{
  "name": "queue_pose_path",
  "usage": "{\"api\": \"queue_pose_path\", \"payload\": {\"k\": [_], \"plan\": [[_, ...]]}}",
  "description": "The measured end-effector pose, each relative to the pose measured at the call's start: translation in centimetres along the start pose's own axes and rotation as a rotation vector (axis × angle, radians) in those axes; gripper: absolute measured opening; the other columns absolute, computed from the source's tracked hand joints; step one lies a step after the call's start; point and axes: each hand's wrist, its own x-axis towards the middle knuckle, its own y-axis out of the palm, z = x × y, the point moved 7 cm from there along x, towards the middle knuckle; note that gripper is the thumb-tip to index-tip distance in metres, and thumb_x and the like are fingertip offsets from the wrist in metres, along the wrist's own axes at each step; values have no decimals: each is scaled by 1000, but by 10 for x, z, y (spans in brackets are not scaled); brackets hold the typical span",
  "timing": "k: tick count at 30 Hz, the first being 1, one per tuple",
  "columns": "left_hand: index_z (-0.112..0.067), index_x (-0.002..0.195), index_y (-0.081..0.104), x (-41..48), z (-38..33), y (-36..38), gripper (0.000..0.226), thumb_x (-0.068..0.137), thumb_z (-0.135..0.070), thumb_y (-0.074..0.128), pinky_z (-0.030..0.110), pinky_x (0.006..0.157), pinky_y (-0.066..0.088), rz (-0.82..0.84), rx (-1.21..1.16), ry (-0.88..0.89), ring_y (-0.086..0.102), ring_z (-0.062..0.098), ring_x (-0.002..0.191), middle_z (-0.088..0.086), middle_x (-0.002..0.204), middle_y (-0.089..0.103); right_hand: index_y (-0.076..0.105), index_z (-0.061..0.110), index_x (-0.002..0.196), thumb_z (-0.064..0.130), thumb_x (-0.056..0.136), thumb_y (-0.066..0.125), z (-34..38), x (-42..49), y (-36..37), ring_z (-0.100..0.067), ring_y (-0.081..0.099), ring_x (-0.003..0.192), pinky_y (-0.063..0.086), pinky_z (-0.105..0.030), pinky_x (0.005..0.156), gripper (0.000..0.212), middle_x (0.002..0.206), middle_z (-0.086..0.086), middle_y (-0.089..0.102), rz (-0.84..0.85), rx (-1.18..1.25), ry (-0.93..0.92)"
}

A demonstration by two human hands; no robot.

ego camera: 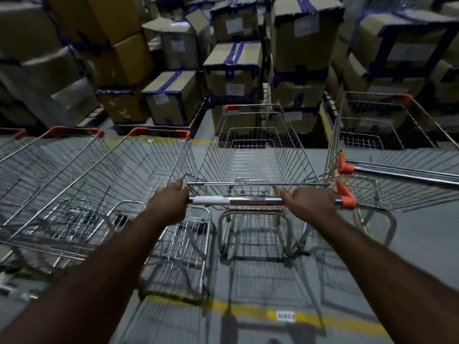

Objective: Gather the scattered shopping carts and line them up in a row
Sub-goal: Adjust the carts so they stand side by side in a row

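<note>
A wire shopping cart [255,155] with orange corner caps stands straight ahead of me, nose toward the boxes. Its chrome handle bar [248,200] runs across the middle of the view. My left hand [171,202] is closed around the bar's left end and my right hand [310,203] around its right part. Just to the left, side by side, stand two more carts [139,175] [49,165], facing the same way. Another cart [387,155] stands on the right, turned sideways, its handle [402,173] pointing toward the right edge.
Stacks of taped cardboard boxes [233,70] on pallets fill the whole far side, close to the carts' noses. The floor [422,244] is grey concrete with a yellow line [248,311] crossing near my feet.
</note>
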Motion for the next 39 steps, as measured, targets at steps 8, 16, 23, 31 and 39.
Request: {"api": "queue_pose_path", "payload": {"k": [8,16,23,31,39], "plan": [[-12,123,60,-49,4,4,30,96,-23,57,42,97,51,-38,-49,67,51,29,124,16,155,34,59,18,65,71,91,8,6,-35,14,-22,59,72,46,-40,86,78,67,0,56,5,-68,81],[-14,120,64,-95,12,8,27,94,-21,61,40,96,50,-75,-84,112,53,27,123,16,156,35,54,17,66,65,97,13,26,-92,14,-24,53,69,47,-40,88,70,63,0,48,-3,-129,125],[-16,126,60,-132,27,16,33,95,-30,59,43,95,52,-98,-158,151,54,31,128,9,162,29,58,15,68,66,97,17,34,-127,19,-25,57,71,48,-37,83,71,64,-1,53,-13,-91,159],[-14,117,61,-161,28,17,29,93,-31,63,42,85,56,-148,-207,159,62,27,110,6,158,34,55,17,68,61,99,21,40,-145,16,-24,51,68,40,-33,70,64,68,-3,53,-28,-99,125],[-15,120,56,-179,29,21,29,93,-21,62,38,78,53,-160,-147,182,63,26,102,4,157,35,57,16,64,63,98,18,40,-158,22,-23,58,68,49,-36,79,69,67,-2,57,-21,-75,129]]}}
